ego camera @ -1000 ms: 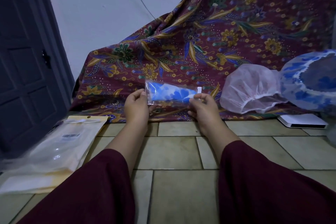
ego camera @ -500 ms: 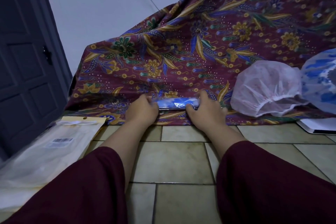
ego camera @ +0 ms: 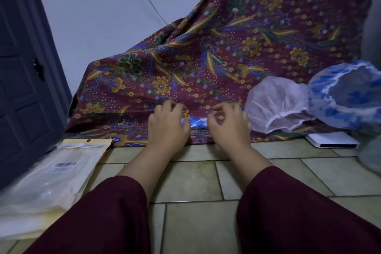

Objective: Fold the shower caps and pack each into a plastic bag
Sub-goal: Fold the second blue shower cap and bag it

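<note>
Packed cap (ego camera: 197, 125), a blue-and-white roll in a clear glossy bag, lies flat on the batik cloth (ego camera: 226, 47) between the two hands. Both forearms reach forward from maroon sleeves (ego camera: 299, 212), palms down. The left hand (ego camera: 167, 125) covers the roll's left end, fingers loosely curled with the tips lifted; whether they pinch it I cannot tell. The right hand (ego camera: 228, 125) rests over the right end, fingers bent and spread, grip equally unclear. Just right of it sit a puffy pink cap (ego camera: 276, 107) with a gathered elastic rim and a blue-patterned cap (ego camera: 346, 97). Flat, shiny empty bags (ego camera: 51, 181) lie on the tiled floor (ego camera: 195, 181) at left.
</note>
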